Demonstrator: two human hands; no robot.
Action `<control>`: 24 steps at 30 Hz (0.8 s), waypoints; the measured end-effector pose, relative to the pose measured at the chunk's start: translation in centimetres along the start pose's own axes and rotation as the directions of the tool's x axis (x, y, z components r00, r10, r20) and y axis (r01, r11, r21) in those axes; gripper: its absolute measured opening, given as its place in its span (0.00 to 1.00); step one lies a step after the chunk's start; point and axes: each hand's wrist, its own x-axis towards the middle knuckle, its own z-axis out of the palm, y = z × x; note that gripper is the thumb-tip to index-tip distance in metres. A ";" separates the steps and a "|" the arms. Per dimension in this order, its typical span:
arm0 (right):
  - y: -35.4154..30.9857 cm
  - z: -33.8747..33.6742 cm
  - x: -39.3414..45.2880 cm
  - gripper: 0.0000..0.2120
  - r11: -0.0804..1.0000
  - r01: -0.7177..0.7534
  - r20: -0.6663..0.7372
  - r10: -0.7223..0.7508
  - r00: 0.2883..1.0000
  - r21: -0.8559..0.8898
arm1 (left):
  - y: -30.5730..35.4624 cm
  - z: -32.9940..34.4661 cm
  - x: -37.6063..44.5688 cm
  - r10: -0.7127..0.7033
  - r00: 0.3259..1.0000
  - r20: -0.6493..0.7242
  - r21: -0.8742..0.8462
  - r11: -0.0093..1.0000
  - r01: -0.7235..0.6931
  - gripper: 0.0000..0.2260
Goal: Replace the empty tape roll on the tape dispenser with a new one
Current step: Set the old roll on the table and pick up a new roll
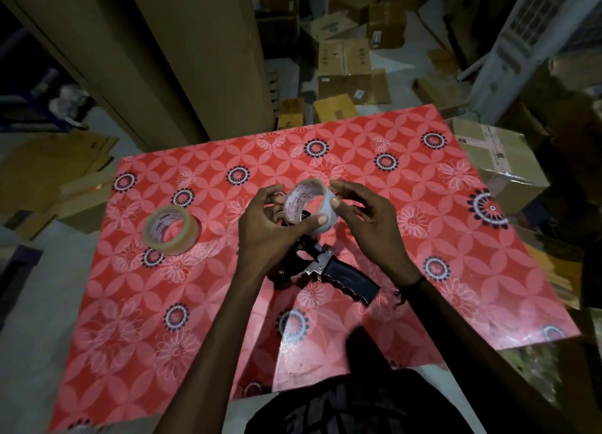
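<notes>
Two hands work above the middle of the surface (423, 238), which carries a red flowered cover. We note the left hand (260, 225) and right hand (361, 218) holding a tape roll (304, 205) between them, fingers (321, 219) pinching its outer wall from both sides. Red print runs inside its core; we cannot read it. Directly beneath lies the tape dispenser (325, 271), handle toward the person. A second tape roll (171, 235) rests well apart on the left. Open cover remains toward the far and right edges. Cardboard boxes (345, 75) crowd the floor beyond.
</notes>
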 end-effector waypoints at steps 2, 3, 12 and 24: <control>0.3 -0.4 0.1 0.14 1.000 -0.013 -0.006 0.012 1.000 -0.011 | 0.2 0.3 -0.3 0.024 0.999 0.024 -0.047 0.999 -0.023 0.39; 0.5 -0.7 0.2 0.14 0.999 -0.015 -0.010 0.015 1.000 -0.030 | 0.3 0.5 -0.4 0.033 0.999 0.034 -0.081 0.996 -0.031 0.37; 1.6 -3.3 0.6 0.15 0.962 -0.238 0.115 0.223 0.968 0.137 | 2.1 2.9 -1.3 0.220 0.976 -0.003 0.011 0.976 -0.219 0.28; 0.7 -5.0 0.8 0.17 0.941 -0.307 0.164 0.283 0.945 0.143 | 2.1 4.8 -3.3 0.278 0.939 -0.202 0.187 0.952 -0.242 0.19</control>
